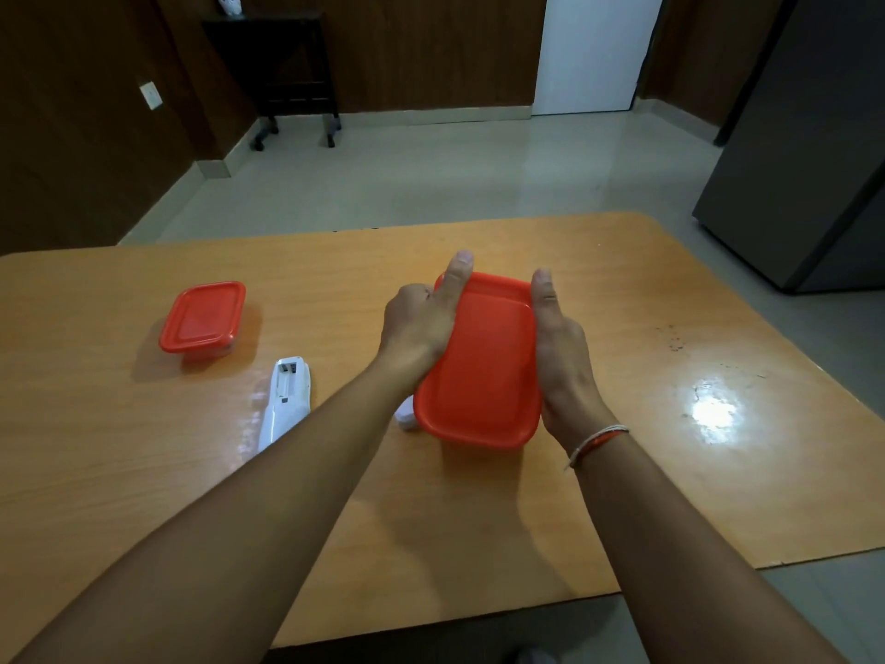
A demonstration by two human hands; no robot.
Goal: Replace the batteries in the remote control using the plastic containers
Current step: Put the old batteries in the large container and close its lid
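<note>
On the table: a wooden table carries two red-lidded plastic containers and a white remote control
Large container: the large container sits near the middle of the table, red lid on, its long side running away from the person; whether it rests on the table or is lifted slightly cannot be told
Left hand: the left hand presses flat against the left long edge of the large container, thumb stretched along the far left corner of the lid, the other fingers hidden under or behind the hand
Right hand: the right hand presses against the right long edge, thumb laid straight along the lid's rim; a thin red and white thread bracelet circles the wrist
Grip: both hands squeeze the large container from opposite sides
Small container: the small container stands well apart to the left, red lid closed
Remote control: the remote control lies face down between the two containers, just left of the left forearm, its battery compartment open at the far end
White piece: a small white piece shows beside the near left corner of the large container, partly hidden by the forearm; what it is cannot be told
</note>
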